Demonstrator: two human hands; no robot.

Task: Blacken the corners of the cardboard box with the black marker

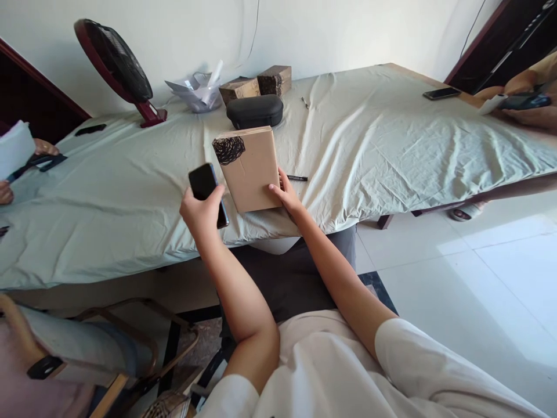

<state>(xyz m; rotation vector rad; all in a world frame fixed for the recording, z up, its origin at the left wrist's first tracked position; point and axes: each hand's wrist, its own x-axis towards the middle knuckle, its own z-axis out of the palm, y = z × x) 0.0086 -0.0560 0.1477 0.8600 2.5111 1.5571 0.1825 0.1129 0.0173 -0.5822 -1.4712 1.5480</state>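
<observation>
My left hand (201,212) is closed around a black phone (206,187), held up above the near edge of the table. My right hand (285,194) rests on the near right corner of a tan block (250,167), thumb and fingers gripping its edge. The block lies flat on the pale green cloth and has a black scribble at its far left corner. A black pen (297,178) lies on the cloth just right of my right hand.
A pale green cloth (391,145) covers the table. Behind the block sit a black case (255,111), two wooden blocks (256,86), crumpled plastic (195,91) and a fan (117,64). Another person's hands with paper are at far left (17,157), another's with a phone at far right (522,100). A phone (441,93) lies nearby.
</observation>
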